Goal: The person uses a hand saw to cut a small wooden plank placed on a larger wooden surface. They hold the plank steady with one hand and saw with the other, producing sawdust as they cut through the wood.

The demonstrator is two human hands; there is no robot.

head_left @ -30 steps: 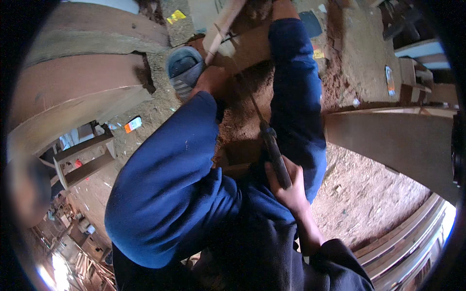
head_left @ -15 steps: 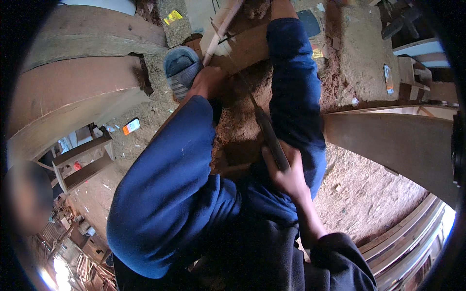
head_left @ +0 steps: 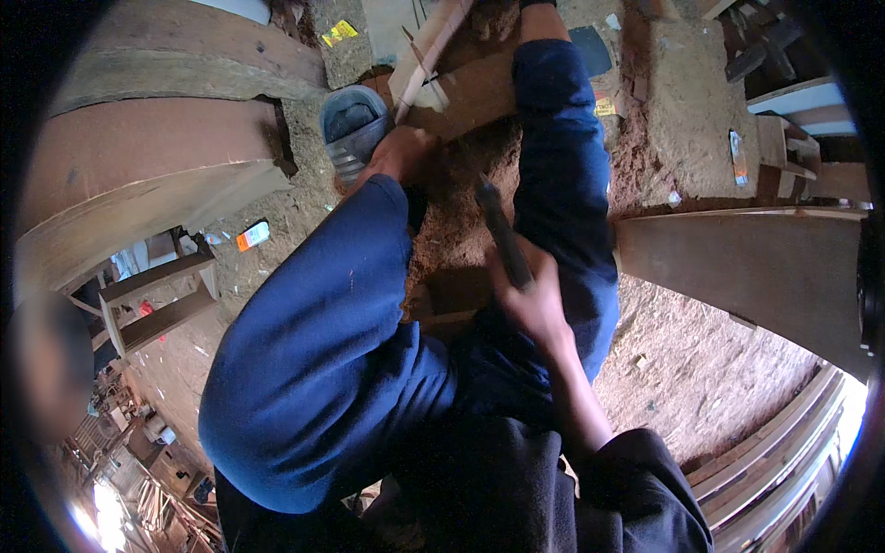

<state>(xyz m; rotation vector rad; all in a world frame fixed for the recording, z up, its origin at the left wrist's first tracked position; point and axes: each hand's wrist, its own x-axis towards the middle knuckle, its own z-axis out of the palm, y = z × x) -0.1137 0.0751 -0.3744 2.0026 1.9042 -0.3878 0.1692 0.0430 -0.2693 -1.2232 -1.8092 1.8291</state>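
Right hand [head_left: 532,297] is wrapped around a dark, slim cylindrical tool handle [head_left: 504,230], which points up and away toward a long, pale wooden strip [head_left: 442,39]; the tool's far end is too blurry to make out. Left hand [head_left: 401,152] is down by the strip's near end, but shadow hides the fingers, so can't tell if it's gripping. Grey rounded slip-on shoe [head_left: 353,149] sits just beside that hand.

The dark, slim, cylindrical tool [head_left: 503,230] is held slanting in the right hand [head_left: 536,297], its thin front end blurred. The pale, long wooden strip [head_left: 443,39] stretches diagonally ahead of it.
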